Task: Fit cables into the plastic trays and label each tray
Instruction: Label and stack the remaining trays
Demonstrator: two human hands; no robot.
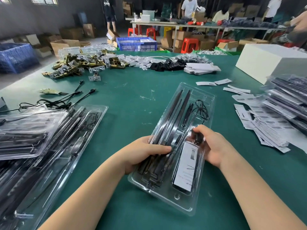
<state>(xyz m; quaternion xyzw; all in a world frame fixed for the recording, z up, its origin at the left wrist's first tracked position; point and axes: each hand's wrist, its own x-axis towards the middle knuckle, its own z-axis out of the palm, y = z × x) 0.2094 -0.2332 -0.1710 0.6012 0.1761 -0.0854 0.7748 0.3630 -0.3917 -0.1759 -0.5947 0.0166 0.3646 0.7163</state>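
Note:
A clear plastic tray [182, 203] lies slanted on the green table in front of me, holding long black bars, a coiled thin black cable [201, 108] and a black box with a white label [186, 166]. My left hand [142, 151] grips the tray's left edge, thumb lying over the black bars. My right hand [211, 143] pinches the cable's black plug end [197, 137] inside the tray, just above the labelled box.
Filled trays [49, 138] pile up at the left, with loose black cables [63, 100] behind them. Barcode labels [265, 127] and stacked packs [289, 100] lie at the right, a white box [265, 60] beyond. Brass lock parts [78, 63] sit far left.

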